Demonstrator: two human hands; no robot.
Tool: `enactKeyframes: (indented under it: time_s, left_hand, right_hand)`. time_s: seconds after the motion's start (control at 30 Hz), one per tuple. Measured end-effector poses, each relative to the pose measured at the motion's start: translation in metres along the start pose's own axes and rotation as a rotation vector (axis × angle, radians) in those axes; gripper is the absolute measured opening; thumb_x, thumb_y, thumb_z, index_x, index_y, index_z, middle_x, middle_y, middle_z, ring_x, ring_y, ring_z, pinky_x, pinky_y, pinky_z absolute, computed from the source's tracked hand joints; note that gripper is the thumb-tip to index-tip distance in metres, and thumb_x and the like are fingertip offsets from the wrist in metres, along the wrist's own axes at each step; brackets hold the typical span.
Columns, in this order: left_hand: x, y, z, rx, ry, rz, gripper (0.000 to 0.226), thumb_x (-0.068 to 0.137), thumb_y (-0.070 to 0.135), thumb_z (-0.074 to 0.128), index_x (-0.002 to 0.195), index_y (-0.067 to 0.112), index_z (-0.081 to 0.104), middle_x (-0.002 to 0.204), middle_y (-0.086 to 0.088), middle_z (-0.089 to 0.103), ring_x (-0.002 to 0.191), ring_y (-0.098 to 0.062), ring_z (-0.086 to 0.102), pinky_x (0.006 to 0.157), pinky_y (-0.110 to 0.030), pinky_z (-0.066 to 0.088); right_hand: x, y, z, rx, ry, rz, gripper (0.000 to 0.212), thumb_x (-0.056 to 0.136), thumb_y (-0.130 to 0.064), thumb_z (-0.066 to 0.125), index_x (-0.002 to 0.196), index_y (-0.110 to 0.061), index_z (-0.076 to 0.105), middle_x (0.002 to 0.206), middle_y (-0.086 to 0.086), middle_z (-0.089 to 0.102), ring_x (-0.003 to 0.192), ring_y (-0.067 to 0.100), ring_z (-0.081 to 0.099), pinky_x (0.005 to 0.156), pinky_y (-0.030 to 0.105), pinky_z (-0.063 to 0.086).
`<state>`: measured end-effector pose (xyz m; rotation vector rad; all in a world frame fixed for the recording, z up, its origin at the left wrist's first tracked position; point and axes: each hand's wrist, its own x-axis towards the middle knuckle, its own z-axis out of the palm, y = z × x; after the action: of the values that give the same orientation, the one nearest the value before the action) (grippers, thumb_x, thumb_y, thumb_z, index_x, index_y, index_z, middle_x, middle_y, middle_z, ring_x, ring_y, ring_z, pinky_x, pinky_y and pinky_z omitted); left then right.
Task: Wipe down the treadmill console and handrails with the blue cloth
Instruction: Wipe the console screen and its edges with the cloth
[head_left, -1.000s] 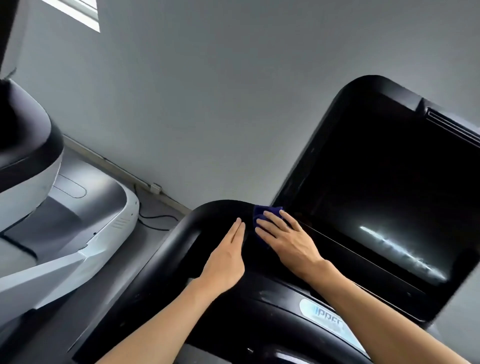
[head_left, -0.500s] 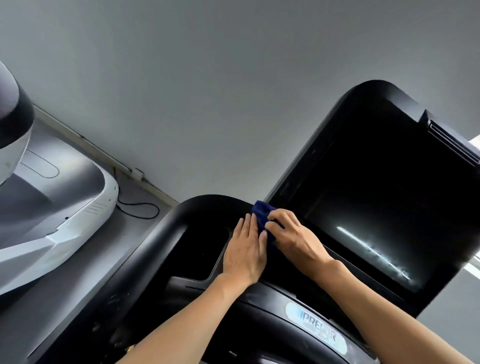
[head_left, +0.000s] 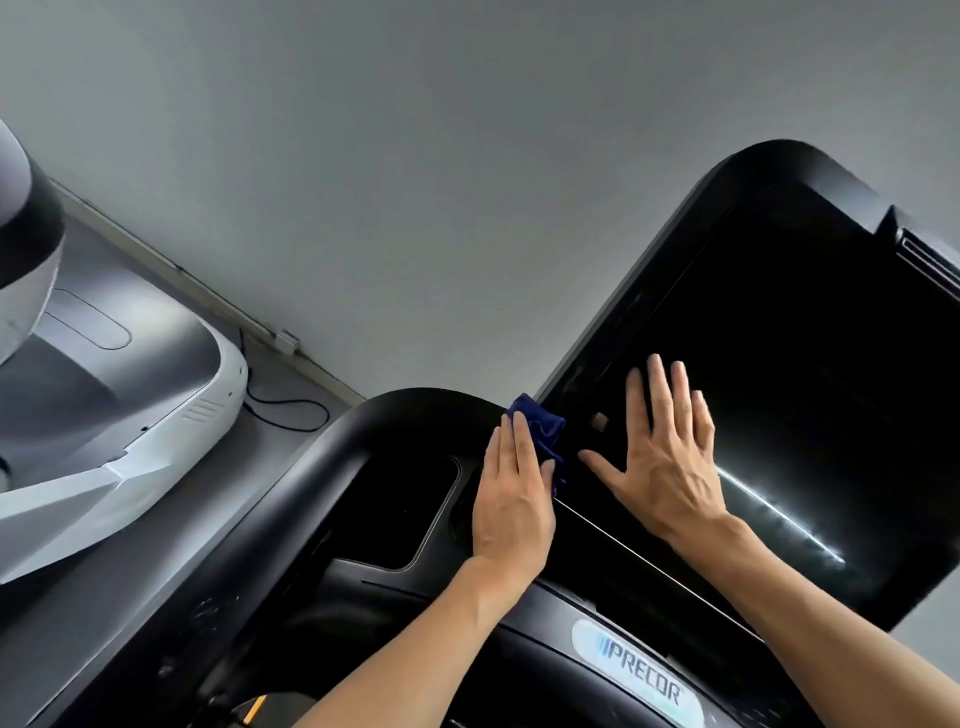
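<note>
While the left hand (head_left: 511, 499) is lying flat with its fingers straight and pressed together, it is pinning the blue cloth (head_left: 540, 434) against the treadmill console (head_left: 810, 364), right at the lower left corner of the glossy black screen where it is meeting the curved matte-black handrail (head_left: 332, 467). That cloth is bunching into soft, plush folds and is peeking out beyond the fingertips and along the thumb side of the hand. Just beside it, the right hand (head_left: 665, 457) is resting palm down on the screen with its fingers spread wide and the thumb angled out toward the cloth, holding nothing. A thin streak of white light is reflecting off the smooth glass near that wrist. Below the screen, an oval badge (head_left: 639, 670) is reading PRECOR on the rounded black housing. Off to the left, a neighbouring machine (head_left: 130, 415) is showing its smooth white and grey moulded shell, and a thin black cable (head_left: 285, 410) is looping across the grey floor toward a small white socket (head_left: 287, 342) at the foot of the plain grey wall (head_left: 467, 156)
</note>
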<state>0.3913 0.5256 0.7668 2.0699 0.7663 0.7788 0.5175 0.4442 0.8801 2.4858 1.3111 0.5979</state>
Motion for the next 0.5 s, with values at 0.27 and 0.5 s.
enactKeyframes:
  time_s: [0.27, 0.5]
  left_hand:
    - [0.064, 0.008, -0.007, -0.296, -0.142, -0.049, 0.059, 0.107, 0.042, 0.032, 0.160, 0.019, 0.019, 0.162, -0.002, 0.034, 0.147, -0.018, 0.034, 0.119, -0.033, 0.030]
    - [0.082, -0.003, -0.004, -0.404, -0.176, 0.065, 0.055, 0.108, 0.032, 0.036, 0.160, 0.019, 0.021, 0.162, 0.000, 0.034, 0.148, -0.012, 0.031, 0.122, -0.034, 0.026]
  right_hand:
    - [0.003, 0.004, 0.011, -0.034, -0.144, -0.013, 0.102, 0.093, -0.076, 0.027, 0.159, -0.005, -0.004, 0.164, 0.014, -0.026, 0.151, 0.033, -0.026, 0.125, 0.055, 0.004]
    - [0.004, 0.003, 0.017, -0.026, -0.120, -0.028, 0.102, 0.094, -0.074, 0.029, 0.159, -0.001, -0.001, 0.165, 0.017, -0.023, 0.151, 0.036, -0.023, 0.124, 0.058, 0.004]
